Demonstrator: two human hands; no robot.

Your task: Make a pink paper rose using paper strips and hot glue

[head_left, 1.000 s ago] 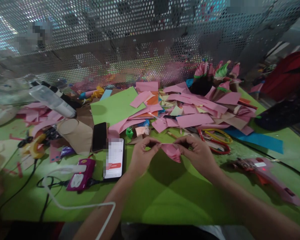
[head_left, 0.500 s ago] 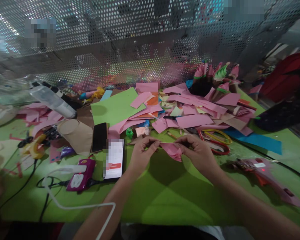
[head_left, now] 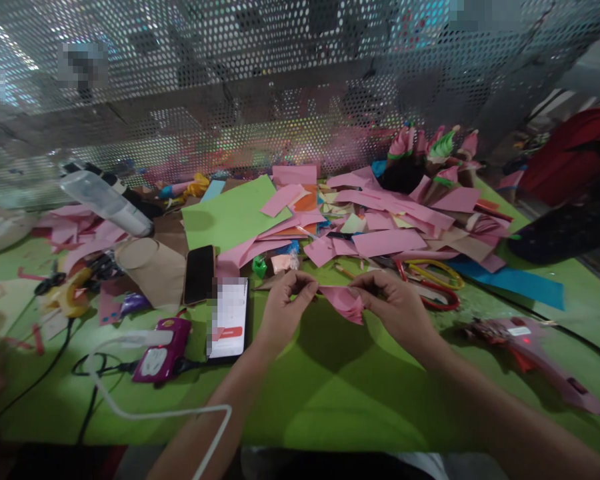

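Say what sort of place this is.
Likely a paper-craft workbench, though the wider building is unclear. Cut pink paper strips are heaped on the green table, a pink glue gun lies at right, and the left hand and right hand hold a small pink piece.

The pink piece (head_left: 345, 304) is matt, creased paper; the glue gun (head_left: 545, 363), smooth plastic — the screen (head_left: 280, 93) beyond the worktop's (head_left: 330, 407) far edge, perforated metal.

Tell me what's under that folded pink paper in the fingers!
Below the folded pink paper, between the left hand and right hand, the shadowed green tabletop shows. Whatever the paper itself covers can't be seen.
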